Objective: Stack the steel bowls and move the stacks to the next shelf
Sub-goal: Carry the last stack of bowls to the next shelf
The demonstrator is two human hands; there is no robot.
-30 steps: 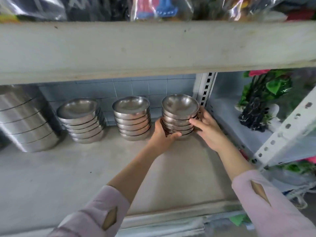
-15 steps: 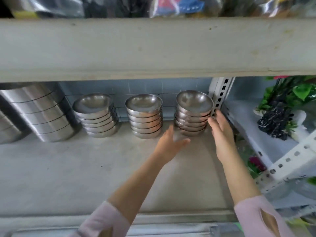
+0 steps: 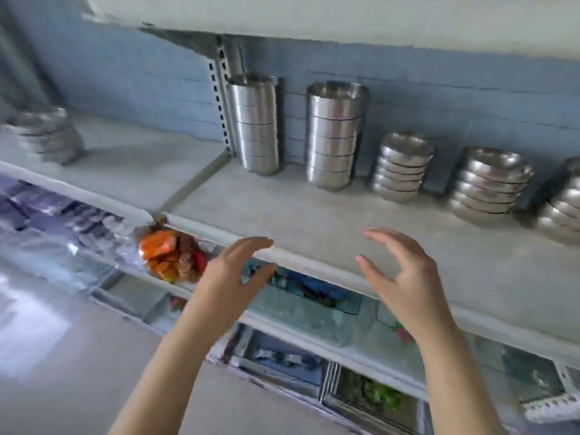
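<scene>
Three stacks of shallow steel bowls stand at the back right of the grey shelf: one stack, a second and a third cut by the right edge. Another blurred bowl stack sits on the shelf section to the left of the slotted upright. My left hand and my right hand hover empty in front of the shelf's front edge, fingers loosely spread, palms facing each other.
Two tall stacks of straight-sided steel containers stand against the blue tiled wall. Below the shelf edge lie packaged goods, including an orange bag, and lower shelves with plastic-wrapped items. The view is blurred and tilted.
Both hands let go of the rightmost bowl stack and pulled back toward me. The view swung left, so the bowl stacks now sit at the right and the left shelf section appears.
</scene>
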